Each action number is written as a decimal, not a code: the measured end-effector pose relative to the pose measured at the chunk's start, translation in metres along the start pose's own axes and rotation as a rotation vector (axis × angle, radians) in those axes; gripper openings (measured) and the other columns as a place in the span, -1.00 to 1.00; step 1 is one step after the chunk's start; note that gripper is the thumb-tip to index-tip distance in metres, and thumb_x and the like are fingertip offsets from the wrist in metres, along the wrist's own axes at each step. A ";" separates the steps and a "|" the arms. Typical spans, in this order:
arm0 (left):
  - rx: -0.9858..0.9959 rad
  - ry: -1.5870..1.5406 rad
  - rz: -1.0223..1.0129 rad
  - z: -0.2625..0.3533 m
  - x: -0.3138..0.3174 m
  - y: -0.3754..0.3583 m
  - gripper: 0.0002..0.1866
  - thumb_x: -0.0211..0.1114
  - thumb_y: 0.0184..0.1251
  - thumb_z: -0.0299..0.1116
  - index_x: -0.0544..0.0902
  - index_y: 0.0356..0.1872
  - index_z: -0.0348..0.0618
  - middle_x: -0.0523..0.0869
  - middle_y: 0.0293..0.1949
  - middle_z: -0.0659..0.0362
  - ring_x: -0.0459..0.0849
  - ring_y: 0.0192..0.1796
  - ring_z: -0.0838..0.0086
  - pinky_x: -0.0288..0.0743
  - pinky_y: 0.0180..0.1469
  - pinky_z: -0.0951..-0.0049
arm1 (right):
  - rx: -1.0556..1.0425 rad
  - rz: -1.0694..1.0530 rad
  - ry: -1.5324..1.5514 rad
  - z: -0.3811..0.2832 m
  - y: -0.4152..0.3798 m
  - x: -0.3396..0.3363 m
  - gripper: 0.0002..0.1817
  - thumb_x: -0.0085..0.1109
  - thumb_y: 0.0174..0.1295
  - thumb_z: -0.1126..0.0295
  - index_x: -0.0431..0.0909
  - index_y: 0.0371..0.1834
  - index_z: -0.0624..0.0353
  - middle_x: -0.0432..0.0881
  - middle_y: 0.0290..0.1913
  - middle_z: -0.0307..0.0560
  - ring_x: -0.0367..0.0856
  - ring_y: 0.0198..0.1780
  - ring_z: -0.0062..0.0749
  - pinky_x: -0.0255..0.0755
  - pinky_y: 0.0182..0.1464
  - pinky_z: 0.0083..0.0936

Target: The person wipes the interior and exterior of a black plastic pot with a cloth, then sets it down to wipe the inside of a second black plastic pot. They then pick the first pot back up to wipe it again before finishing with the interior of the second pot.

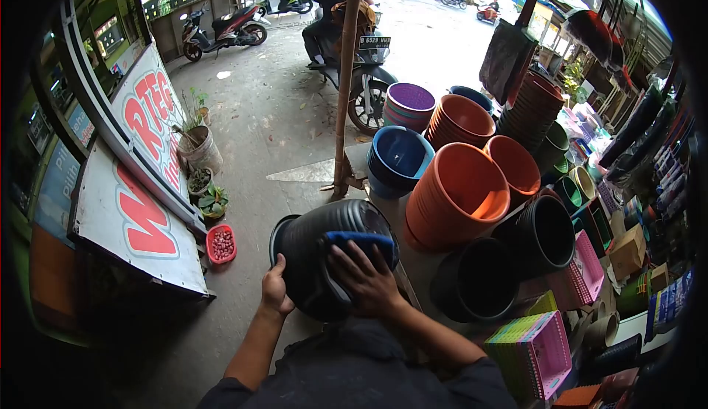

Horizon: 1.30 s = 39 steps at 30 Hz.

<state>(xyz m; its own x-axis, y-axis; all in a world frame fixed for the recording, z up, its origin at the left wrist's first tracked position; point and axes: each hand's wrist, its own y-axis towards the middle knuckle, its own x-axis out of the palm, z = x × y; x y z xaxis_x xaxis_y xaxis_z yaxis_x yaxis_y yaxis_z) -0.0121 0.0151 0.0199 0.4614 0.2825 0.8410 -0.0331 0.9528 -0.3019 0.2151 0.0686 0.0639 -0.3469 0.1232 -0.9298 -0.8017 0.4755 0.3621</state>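
A black plastic bucket [306,261], perhaps several nested together, is tilted on its side in front of my body. My left hand [276,289] is closed on its rim at the left, thumb on the outside. Against the bucket's upper side my right hand [363,276] presses a blue and dark cloth [369,239], with the fingers over it. Part of the cloth is hidden under that hand.
Stacked orange pots [424,217], a blue basin stack [383,154] and black buckets [472,280] stand at the right. Pink baskets [553,354] lie nearer. A wooden pole [345,84] rises ahead; a signboard [140,224] and a red basket of shallots [221,255] are left.
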 end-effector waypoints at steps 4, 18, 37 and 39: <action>-0.093 -0.070 -0.029 0.009 -0.027 -0.001 -0.34 -0.22 0.60 0.02 0.26 0.40 -0.42 0.41 0.35 -0.21 0.39 0.40 -0.01 0.21 0.47 0.01 | 0.250 0.424 0.228 0.014 -0.043 0.053 -0.13 0.11 0.14 -0.04 0.19 0.51 0.16 0.03 0.59 0.12 -0.14 0.63 -0.08 -0.47 0.57 0.04; 0.238 0.320 0.160 -0.017 -0.026 -0.022 -0.47 0.01 0.57 -0.13 0.39 0.27 -0.44 0.57 0.21 -0.15 0.59 0.21 0.09 0.44 0.33 0.15 | 0.600 0.260 1.081 0.032 -0.017 0.047 -0.64 -0.03 0.41 0.28 0.52 0.12 0.28 0.63 -0.08 0.05 0.60 -0.13 -0.20 0.48 0.00 -0.35; 0.242 0.910 -0.304 -0.064 0.086 -0.016 -0.74 0.40 0.32 -0.44 0.62 -0.04 -0.32 0.74 -0.20 0.17 0.71 -0.22 0.50 0.61 -0.12 0.53 | 1.120 1.521 1.949 0.026 -0.186 -0.086 -0.49 -0.04 0.20 0.17 0.51 0.10 0.32 0.65 0.06 0.10 0.65 0.08 -0.06 0.49 0.25 -0.07; 0.135 0.918 -0.389 -0.074 0.111 -0.009 -0.74 0.49 0.17 -0.51 0.66 -0.13 -0.29 0.74 -0.31 0.22 0.70 -0.32 0.54 0.59 -0.23 0.51 | 1.032 1.612 1.891 0.020 -0.187 -0.123 -0.48 0.02 0.14 0.23 0.49 0.13 0.31 0.64 0.07 0.09 0.64 0.10 -0.09 0.50 0.24 -0.09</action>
<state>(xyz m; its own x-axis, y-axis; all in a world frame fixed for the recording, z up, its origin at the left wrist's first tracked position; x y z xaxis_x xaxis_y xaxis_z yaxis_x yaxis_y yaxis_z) 0.1048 0.0297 0.0826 0.9645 -0.1919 0.1817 0.1912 0.9813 0.0214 0.4173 -0.0175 0.1089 -0.3416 0.4048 0.8482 0.3528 0.8917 -0.2835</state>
